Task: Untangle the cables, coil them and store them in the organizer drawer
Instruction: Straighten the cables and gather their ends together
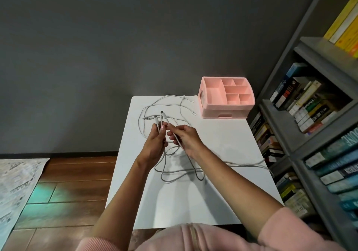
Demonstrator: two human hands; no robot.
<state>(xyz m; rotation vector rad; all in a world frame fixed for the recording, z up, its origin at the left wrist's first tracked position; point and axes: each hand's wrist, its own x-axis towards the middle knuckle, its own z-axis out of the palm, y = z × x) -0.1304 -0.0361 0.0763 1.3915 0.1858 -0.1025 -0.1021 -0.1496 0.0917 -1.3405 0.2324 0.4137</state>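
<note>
Left hand [155, 144] grips a bundle of white plug ends; right hand [184, 138] pinches one thin round cord. Tangled cables [174, 171] loop across one smooth white table [222, 173]. One pink plastic organizer [205, 103], six compartments, one drawer [224, 116], at one o'clock.

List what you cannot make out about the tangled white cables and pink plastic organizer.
All in the head view:
- Number of tangled white cables: loops overlap; the left hand and right hand cover part.
- Types of the plugs: too small.
- End of the strand leaving the right edge of the white table: hidden past that edge.
- Inside the drawer of the pink plastic organizer: its closed front hides it.
</note>
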